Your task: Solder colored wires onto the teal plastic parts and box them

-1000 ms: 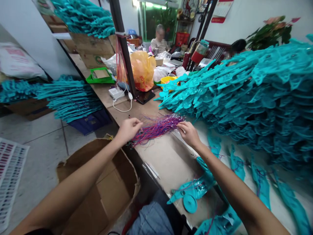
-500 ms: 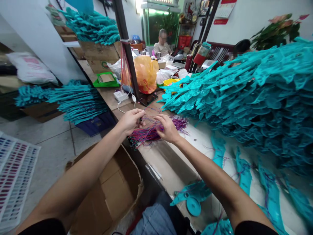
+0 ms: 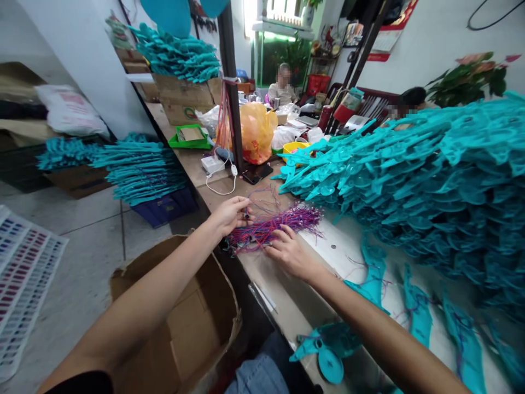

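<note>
A bundle of thin purple, red and blue wires lies on the table, small pale ends at its right. My left hand is closed over its left part, pinching a few wires with a small dark piece at the fingers. Loose strands trail to the right from that pinch. My right hand rests against the near side of the bundle, fingers apart and touching the wires. Nearer me lies a teal plastic part with a round disc. Teal strips with wires on them lie to the right.
A tall heap of teal plastic parts fills the right. Behind the bundle are a phone, a white cable and an orange bag. An open cardboard box stands below the table's left edge. Two people sit farther back.
My right hand has moved down from beside the left hand onto the near side of the bundle. My left hand stays pinched on wires. The view has shifted slightly.
</note>
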Action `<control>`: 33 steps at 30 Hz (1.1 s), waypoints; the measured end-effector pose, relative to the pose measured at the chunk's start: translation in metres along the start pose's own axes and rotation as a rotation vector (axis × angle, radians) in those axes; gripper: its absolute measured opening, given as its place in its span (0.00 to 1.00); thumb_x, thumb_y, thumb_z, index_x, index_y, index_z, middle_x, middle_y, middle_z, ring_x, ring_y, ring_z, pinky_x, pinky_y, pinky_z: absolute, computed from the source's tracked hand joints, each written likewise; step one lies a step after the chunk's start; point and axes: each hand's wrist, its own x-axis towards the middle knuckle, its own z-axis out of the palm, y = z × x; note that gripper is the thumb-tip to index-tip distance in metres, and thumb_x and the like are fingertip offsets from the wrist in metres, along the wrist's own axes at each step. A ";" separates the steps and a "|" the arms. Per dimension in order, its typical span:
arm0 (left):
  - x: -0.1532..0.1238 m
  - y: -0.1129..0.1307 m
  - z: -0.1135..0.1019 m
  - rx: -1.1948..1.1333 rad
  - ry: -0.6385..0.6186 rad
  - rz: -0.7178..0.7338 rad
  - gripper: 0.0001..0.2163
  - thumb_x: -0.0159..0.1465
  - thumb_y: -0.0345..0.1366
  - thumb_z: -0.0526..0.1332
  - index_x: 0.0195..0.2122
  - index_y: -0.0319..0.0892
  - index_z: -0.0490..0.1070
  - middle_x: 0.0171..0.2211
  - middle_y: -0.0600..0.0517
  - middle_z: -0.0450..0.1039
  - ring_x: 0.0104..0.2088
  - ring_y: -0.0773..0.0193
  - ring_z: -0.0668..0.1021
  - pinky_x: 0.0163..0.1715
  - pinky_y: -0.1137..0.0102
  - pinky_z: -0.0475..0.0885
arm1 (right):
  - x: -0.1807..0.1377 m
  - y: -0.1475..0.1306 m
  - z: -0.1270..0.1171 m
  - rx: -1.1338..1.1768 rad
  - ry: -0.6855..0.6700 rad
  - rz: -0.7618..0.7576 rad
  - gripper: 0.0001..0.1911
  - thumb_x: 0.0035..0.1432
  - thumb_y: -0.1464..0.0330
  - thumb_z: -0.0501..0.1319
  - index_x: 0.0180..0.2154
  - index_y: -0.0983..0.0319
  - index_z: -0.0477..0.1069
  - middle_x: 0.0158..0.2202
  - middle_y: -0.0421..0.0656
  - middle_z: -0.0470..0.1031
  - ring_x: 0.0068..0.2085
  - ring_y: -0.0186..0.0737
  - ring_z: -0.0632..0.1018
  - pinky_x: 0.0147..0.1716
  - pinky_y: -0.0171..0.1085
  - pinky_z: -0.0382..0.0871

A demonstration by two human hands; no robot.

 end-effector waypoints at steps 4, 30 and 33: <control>0.005 -0.015 0.000 0.026 -0.037 -0.029 0.03 0.62 0.32 0.60 0.33 0.41 0.65 0.23 0.54 0.70 0.18 0.67 0.75 0.17 0.76 0.67 | -0.018 -0.007 -0.004 0.000 -0.068 -0.002 0.10 0.65 0.69 0.55 0.44 0.58 0.73 0.32 0.43 0.74 0.45 0.44 0.69 0.57 0.52 0.52; 0.005 -0.026 0.008 -0.268 0.023 -0.018 0.04 0.65 0.28 0.56 0.32 0.39 0.66 0.23 0.54 0.69 0.23 0.68 0.77 0.22 0.77 0.71 | 0.040 -0.032 0.022 0.240 -0.090 0.371 0.21 0.57 0.55 0.64 0.47 0.60 0.72 0.44 0.48 0.77 0.46 0.47 0.69 0.41 0.44 0.55; 0.008 -0.019 0.012 -0.287 0.027 0.010 0.06 0.66 0.28 0.54 0.31 0.38 0.66 0.23 0.53 0.69 0.24 0.68 0.77 0.24 0.77 0.72 | 0.042 -0.038 0.031 0.244 -0.076 0.344 0.10 0.65 0.62 0.57 0.40 0.59 0.75 0.36 0.43 0.78 0.40 0.41 0.68 0.39 0.42 0.53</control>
